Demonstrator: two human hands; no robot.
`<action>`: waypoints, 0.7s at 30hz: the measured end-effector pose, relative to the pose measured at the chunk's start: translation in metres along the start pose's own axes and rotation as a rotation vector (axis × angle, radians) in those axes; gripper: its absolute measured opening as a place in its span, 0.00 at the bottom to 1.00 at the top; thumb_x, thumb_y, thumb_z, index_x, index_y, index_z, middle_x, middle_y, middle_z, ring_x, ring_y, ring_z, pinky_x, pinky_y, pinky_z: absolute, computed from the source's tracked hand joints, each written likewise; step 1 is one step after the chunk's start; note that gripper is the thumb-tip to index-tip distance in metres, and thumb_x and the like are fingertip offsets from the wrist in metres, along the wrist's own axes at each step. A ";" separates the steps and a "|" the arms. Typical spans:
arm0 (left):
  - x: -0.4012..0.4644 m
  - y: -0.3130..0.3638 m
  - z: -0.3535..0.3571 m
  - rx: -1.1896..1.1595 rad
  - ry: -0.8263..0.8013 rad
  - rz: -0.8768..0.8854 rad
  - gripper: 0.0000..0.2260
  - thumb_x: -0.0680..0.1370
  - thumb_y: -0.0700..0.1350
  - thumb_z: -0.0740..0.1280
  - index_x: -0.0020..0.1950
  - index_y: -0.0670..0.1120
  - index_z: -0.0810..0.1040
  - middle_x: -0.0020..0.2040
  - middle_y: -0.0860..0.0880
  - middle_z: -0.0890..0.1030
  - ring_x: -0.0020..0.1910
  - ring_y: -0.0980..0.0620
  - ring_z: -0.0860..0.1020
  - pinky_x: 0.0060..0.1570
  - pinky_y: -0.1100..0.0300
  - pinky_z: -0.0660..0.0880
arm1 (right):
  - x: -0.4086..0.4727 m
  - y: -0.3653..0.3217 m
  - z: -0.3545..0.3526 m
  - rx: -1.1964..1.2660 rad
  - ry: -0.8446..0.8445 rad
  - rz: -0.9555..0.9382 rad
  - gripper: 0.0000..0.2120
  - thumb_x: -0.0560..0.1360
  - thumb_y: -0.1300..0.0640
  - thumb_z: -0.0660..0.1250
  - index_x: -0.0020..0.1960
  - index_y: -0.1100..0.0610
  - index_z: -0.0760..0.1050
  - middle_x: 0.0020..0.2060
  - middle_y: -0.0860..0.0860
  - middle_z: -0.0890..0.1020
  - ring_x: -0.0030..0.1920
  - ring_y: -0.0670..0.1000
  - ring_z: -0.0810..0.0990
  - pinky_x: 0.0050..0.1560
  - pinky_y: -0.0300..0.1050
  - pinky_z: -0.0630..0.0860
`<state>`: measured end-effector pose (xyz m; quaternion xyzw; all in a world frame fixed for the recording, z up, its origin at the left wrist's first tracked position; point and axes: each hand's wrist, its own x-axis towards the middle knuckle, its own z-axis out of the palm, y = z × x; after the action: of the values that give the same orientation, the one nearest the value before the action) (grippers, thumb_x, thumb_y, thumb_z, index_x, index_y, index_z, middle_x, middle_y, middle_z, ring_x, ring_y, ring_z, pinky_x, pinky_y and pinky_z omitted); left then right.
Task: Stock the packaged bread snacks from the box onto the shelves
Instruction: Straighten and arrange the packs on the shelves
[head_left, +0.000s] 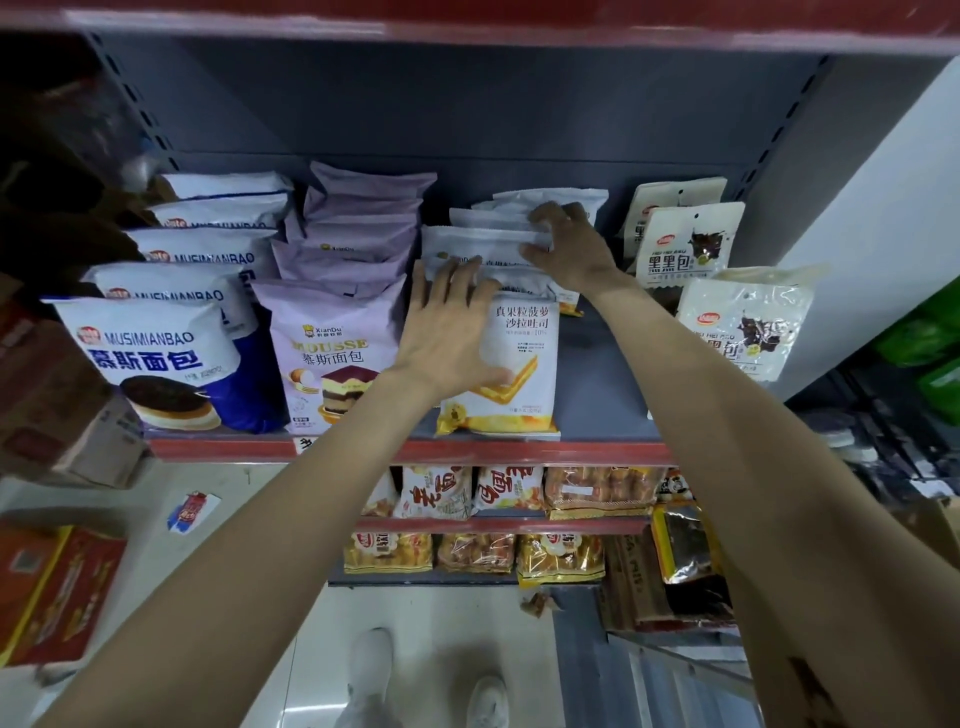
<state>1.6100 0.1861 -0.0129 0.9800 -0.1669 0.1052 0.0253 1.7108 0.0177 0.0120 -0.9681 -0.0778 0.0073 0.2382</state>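
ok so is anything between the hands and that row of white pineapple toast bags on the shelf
Nothing visible. The left hand lies flat on the front white toast bag, and the right hand has its fingers curled over the tops of the bags behind it. The purple mousse bags stand beside the row, not in front.

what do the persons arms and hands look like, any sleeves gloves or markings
Both forearms are bare, with no sleeves in view. The left hand and right hand wear no gloves, and no rings or watch show. A dark marking, perhaps a tattoo, sits on the right forearm near the frame's bottom edge.
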 end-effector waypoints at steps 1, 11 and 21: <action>0.003 -0.001 0.000 -0.008 -0.019 0.002 0.47 0.61 0.68 0.72 0.72 0.48 0.61 0.76 0.44 0.58 0.75 0.43 0.54 0.73 0.42 0.41 | 0.001 0.000 0.000 -0.014 -0.012 -0.001 0.21 0.78 0.51 0.63 0.68 0.55 0.66 0.67 0.58 0.63 0.61 0.61 0.73 0.64 0.50 0.69; 0.032 -0.012 -0.016 -0.034 -0.278 0.048 0.47 0.60 0.73 0.69 0.70 0.48 0.60 0.70 0.46 0.65 0.71 0.43 0.60 0.73 0.43 0.49 | 0.003 0.015 -0.002 -0.025 0.026 -0.078 0.14 0.72 0.61 0.70 0.57 0.63 0.77 0.53 0.53 0.75 0.68 0.55 0.64 0.58 0.33 0.61; 0.018 0.006 -0.017 -0.044 0.020 0.122 0.40 0.60 0.67 0.73 0.63 0.43 0.71 0.64 0.47 0.68 0.66 0.47 0.64 0.67 0.46 0.60 | 0.000 0.014 -0.019 -0.099 0.150 -0.207 0.12 0.72 0.69 0.65 0.54 0.64 0.80 0.59 0.56 0.79 0.60 0.54 0.77 0.61 0.40 0.70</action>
<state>1.6214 0.1755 0.0076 0.9662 -0.2281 0.1125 0.0419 1.7135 -0.0032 0.0220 -0.9633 -0.1595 -0.0934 0.1946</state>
